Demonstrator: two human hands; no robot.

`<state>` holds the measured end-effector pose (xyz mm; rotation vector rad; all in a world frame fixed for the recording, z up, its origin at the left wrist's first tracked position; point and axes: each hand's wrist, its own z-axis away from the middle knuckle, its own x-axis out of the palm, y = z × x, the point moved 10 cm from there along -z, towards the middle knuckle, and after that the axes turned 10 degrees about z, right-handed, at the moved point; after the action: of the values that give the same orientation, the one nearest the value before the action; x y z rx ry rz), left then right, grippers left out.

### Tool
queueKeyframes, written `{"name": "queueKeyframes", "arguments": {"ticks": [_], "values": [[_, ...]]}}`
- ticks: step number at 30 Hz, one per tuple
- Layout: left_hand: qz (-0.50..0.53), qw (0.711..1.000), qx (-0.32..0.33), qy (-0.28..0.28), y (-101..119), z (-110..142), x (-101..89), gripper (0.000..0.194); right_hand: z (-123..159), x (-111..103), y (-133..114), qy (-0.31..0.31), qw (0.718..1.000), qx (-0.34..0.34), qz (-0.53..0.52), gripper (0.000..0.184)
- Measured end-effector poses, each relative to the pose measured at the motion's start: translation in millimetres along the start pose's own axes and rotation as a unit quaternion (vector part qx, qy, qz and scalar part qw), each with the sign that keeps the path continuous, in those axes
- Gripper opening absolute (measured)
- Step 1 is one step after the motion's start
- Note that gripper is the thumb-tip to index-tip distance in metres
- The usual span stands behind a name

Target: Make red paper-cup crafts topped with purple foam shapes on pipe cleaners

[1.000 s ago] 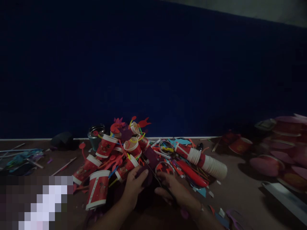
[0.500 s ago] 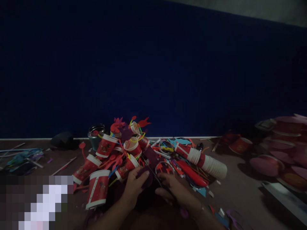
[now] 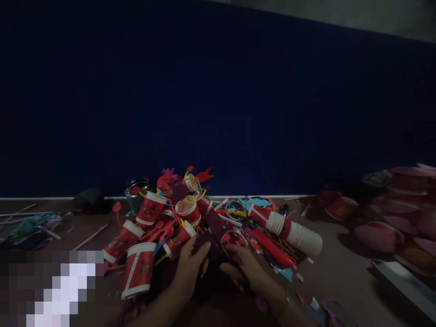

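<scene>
Low in the middle of the view, my left hand (image 3: pixel 190 263) pinches a piece of dark purple paper (image 3: pixel 207 243) between thumb and fingers. My right hand (image 3: pixel 250 268) is closed around dark-handled scissors (image 3: pixel 223 250), whose blades lie against the paper's right side. Shadow hides part of the handles. Just left of my left hand is a pile of red paper cups with coloured strips and paper shapes, among them an upright cup (image 3: pixel 139 268) and a tilted cup (image 3: pixel 180 238). A roll of clear tape (image 3: pixel 235 238) lies beyond my right hand.
A stack of nested cups (image 3: pixel 301 236) lies on its side at the right, beside a long red object (image 3: pixel 272 247). Paper scraps and strips are scattered about. A dark jar (image 3: pixel 136 197) stands behind the pile. Purple scissors (image 3: pixel 332 311) lie at lower right. A blue wall (image 3: pixel 218 100) rises behind.
The scissors have turned slightly and less of their blades shows. My left hand has shifted a little with the purple paper. The surrounding things stay where they were.
</scene>
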<state>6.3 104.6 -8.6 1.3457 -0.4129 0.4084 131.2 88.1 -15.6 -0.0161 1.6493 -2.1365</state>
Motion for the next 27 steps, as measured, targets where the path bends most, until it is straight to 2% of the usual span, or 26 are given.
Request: {"name": "queueKeyframes", "arguments": {"ticks": [5,11,18,27], "values": [[-0.023,1.000,-0.009,0.018,1.7,1.7,-1.8,0.032,3.8,4.0,-4.0,-0.013,1.000,-0.007,0.003,0.053],[-0.025,0.999,-0.008,0.025,2.8,2.2,-2.0,0.033,5.5,11.8,-12.0,-0.061,0.998,-0.011,0.025,0.042],[-0.035,0.999,-0.016,0.014,1.0,2.4,-1.3,0.036,5.2,10.3,-12.3,-0.055,0.997,-0.026,0.036,0.037],[-0.043,0.999,-0.004,0.012,4.6,2.1,0.4,0.037,6.6,10.1,-12.8,-0.055,0.998,-0.008,0.025,0.039]]}}
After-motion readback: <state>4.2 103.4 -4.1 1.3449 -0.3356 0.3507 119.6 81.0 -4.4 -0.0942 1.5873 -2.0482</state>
